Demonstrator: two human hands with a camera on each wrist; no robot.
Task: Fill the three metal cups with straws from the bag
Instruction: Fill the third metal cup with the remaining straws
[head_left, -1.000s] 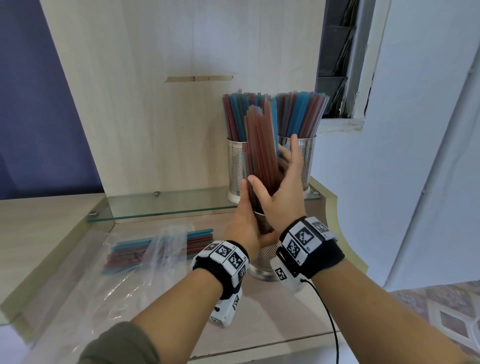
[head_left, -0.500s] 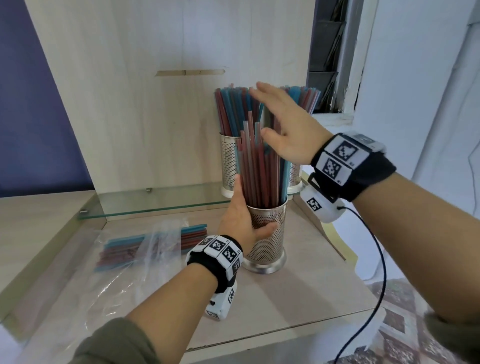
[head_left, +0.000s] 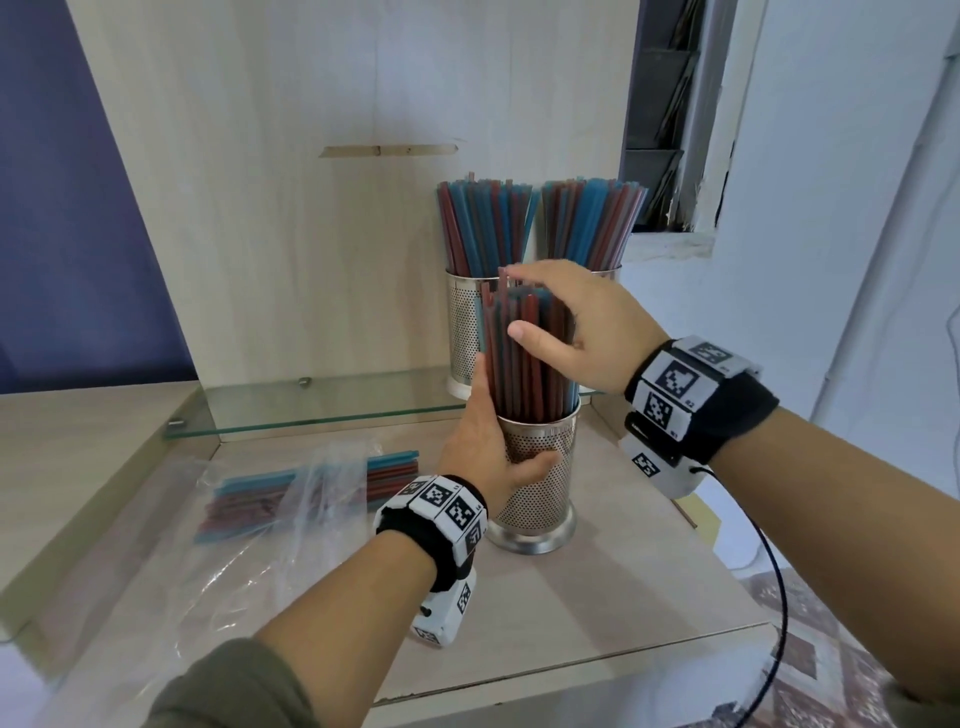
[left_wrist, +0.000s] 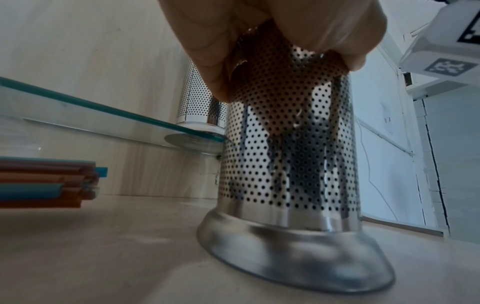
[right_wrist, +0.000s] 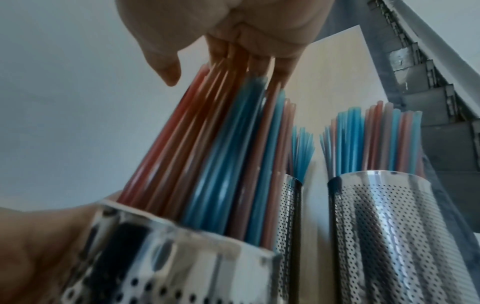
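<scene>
On the near wooden shelf, the left hand (head_left: 485, 457) grips the perforated metal cup (head_left: 540, 483) around its upper wall while the right hand (head_left: 576, 327), fingers straight, presses flat on the tops of the red and blue straws (head_left: 524, 358) standing in it.

A pale wooden counter (head_left: 332, 618) carries a perforated metal cup (head_left: 540, 483) and a clear bag of straws (head_left: 291, 493); two filled cups (head_left: 467, 332) stand on its glass shelf (head_left: 322, 410).
</scene>
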